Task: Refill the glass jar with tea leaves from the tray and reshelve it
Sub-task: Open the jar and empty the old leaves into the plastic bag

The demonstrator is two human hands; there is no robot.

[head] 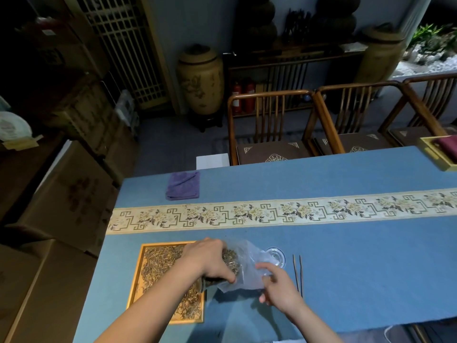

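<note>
At the lower centre of the frame, the left hand (210, 261) grips a jar (231, 263) of tea leaves beside the tray (138, 276). The right hand (277, 283) pinches the clear bag (249, 271) around it, probably to steady it.

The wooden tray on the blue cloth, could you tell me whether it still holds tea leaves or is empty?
Not empty: the wooden tray still holds tea leaves spread over most of its visible floor; the left hand hides its right part.
</note>
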